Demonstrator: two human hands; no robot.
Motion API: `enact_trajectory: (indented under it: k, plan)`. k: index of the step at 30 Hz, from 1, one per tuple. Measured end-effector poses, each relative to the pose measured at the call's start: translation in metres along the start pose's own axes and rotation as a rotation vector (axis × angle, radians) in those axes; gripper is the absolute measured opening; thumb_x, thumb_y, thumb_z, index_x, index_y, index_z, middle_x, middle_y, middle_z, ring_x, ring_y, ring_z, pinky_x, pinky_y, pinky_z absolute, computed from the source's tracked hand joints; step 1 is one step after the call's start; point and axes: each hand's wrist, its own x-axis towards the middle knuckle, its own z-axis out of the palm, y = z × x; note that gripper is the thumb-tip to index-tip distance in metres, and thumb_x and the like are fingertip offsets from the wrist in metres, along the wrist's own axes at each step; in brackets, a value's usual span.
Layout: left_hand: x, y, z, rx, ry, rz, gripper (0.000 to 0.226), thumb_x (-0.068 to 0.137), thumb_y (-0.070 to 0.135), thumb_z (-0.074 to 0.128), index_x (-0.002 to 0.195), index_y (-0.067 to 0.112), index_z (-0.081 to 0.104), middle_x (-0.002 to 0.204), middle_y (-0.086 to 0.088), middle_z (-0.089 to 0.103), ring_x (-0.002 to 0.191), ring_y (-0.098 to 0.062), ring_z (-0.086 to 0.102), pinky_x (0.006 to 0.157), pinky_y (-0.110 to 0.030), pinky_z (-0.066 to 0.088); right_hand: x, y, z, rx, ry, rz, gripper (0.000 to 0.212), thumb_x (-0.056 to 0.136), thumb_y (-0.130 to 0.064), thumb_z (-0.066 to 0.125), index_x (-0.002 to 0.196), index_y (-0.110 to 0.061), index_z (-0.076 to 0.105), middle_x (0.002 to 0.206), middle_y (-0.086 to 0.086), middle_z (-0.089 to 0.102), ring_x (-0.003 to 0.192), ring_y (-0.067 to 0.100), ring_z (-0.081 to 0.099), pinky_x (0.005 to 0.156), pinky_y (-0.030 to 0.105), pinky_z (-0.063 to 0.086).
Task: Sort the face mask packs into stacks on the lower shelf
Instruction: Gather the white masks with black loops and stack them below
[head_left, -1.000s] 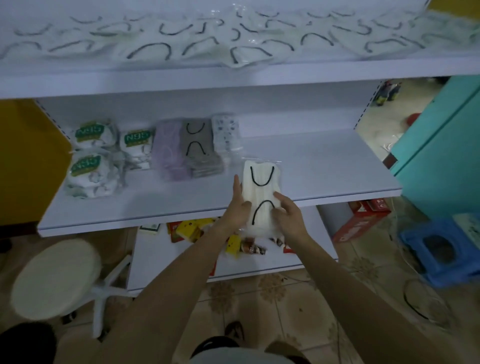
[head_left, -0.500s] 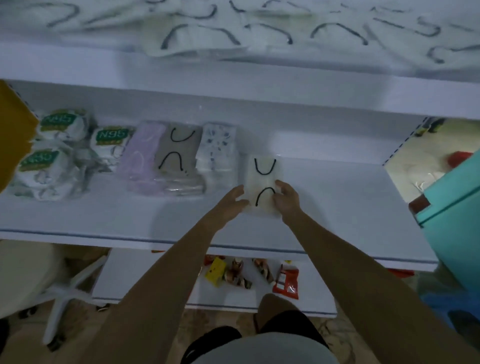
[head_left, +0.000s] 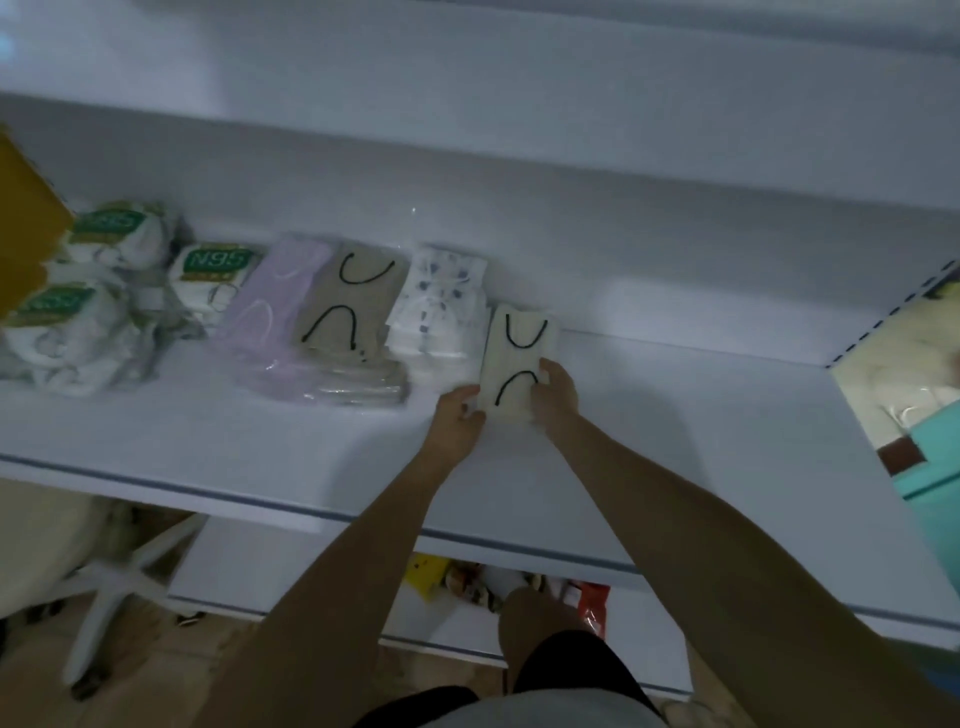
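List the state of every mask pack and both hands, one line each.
Cream mask pack: held over lower shelf, not yet released.
Left hand: grips its near-left edge.
Right hand: grips its near-right edge.
Patterned stack: piled, beside held pack.
Tan stack: piled.
Lilac stack: piled.
N95 packs: loose heap.

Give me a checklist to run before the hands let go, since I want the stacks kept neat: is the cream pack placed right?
1. The cream pack lies flat on the lower shelf: ok.
2. It sits beside the patterned stack, not on top of it: ok.
3. Gap between the pack and that stack: cannot tell, the edges are too close.
4. The left hand and the right hand both hold its near end: ok.
5. Bare shelf to its right for further stacks: ok.
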Motion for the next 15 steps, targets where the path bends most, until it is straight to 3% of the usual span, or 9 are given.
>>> enact_trajectory:
  k: [4, 8, 15]
  plan:
    - [-0.012, 0.004, -0.015, 0.045, -0.005, 0.025, 0.040, 0.095, 0.000, 0.047, 0.134, 0.002, 0.043, 0.139, -0.014, 0.040, 0.120, -0.028, 0.045, 0.095, -0.026, 0.038, -0.006, -0.012, -0.009, -0.196, -0.044, -0.004, 0.051, 0.098, -0.025, 0.041, 0.147, -0.026, 0.026, 0.152, 0.008, 0.029, 0.135, 0.029, 0.032, 0.113, 0.033, 0.025]
    - [-0.035, 0.014, -0.042, 0.127, -0.047, 0.043, 0.043, 0.097, 0.006, 0.045, 0.139, 0.008, 0.039, 0.143, -0.009, 0.039, 0.127, -0.023, 0.041, 0.097, -0.025, 0.035, -0.039, -0.019, -0.026, -0.347, -0.068, -0.114, 0.054, 0.099, -0.029, 0.041, 0.148, -0.027, 0.021, 0.158, 0.005, 0.009, 0.142, 0.029, 0.011, 0.113, 0.035, 0.014]
    - [-0.107, 0.012, -0.101, 0.290, -0.201, 0.134, 0.047, 0.098, 0.012, 0.044, 0.144, 0.010, 0.032, 0.147, -0.008, 0.035, 0.132, -0.024, 0.037, 0.101, -0.020, 0.028, -0.159, -0.008, -0.008, -0.503, -0.098, -0.417, 0.056, 0.096, -0.027, 0.050, 0.147, -0.018, 0.027, 0.155, 0.012, 0.019, 0.143, 0.027, 0.016, 0.112, 0.031, 0.011]
